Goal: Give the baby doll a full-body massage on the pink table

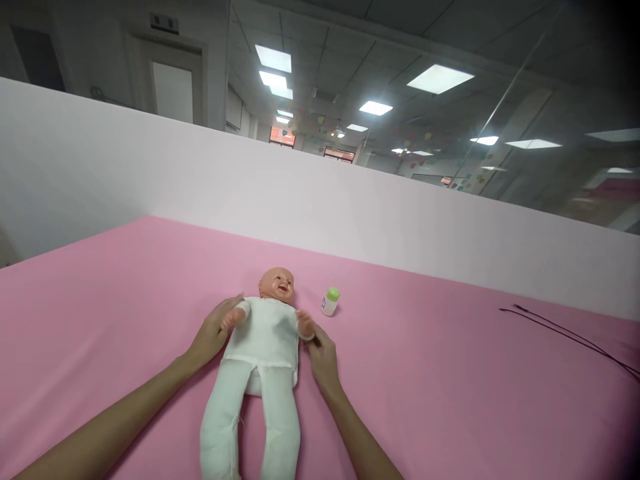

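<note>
A baby doll point(270, 330) with a bald plastic head and a white cloth body lies on its back, head away from me. Its arms are bent upward at the sides of the chest. My left hand point(214, 333) is closed against the doll's side at the shoulder and arm, its fingers partly hidden behind that arm. On the other side, my right hand point(323, 357) grips the doll by its arm, just below the small plastic hand. A small white bottle with a green cap point(331, 301) stands near the doll's head, beyond my right hand.
The doll lies on a pink-covered table point(425, 380). A low white partition point(350, 207) runs along the back edge, with a glass pane above it. Thin black cables point(565, 330) lie at the right. A door point(173, 90) shows beyond the partition.
</note>
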A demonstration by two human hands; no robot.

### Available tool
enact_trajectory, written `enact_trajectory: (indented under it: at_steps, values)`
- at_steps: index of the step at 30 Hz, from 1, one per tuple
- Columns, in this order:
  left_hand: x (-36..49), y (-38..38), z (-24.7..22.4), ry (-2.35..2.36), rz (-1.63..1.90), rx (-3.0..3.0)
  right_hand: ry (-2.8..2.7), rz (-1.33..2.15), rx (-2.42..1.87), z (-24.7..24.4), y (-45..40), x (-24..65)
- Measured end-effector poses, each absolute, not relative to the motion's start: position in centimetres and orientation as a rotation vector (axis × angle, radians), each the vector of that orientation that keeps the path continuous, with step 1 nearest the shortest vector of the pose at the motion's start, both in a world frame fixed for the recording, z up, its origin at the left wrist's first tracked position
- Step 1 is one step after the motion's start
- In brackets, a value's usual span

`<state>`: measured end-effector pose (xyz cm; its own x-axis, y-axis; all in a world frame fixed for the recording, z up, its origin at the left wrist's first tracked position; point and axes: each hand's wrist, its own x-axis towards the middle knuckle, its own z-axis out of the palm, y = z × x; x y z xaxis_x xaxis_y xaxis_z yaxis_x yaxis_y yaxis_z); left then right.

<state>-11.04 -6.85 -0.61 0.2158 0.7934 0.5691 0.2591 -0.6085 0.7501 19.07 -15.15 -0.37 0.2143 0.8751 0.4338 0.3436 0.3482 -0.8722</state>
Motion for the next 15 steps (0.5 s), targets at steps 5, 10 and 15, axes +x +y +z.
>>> enact_trajectory:
  at_steps: [5,10,15]
  values:
    - [-11.4,-6.0,-0.7,1.081,1.47,1.269,-0.943,0.757,-1.216,-0.1,-14.6,20.0]
    - [-11.7,-6.2,-0.5,1.102,1.476,1.472,-1.088,0.699,-1.25,0.1,-14.9,19.8]
    - [-11.5,-7.0,-0.3,0.865,1.409,2.272,-1.716,0.366,-1.13,-0.1,-15.8,19.0]
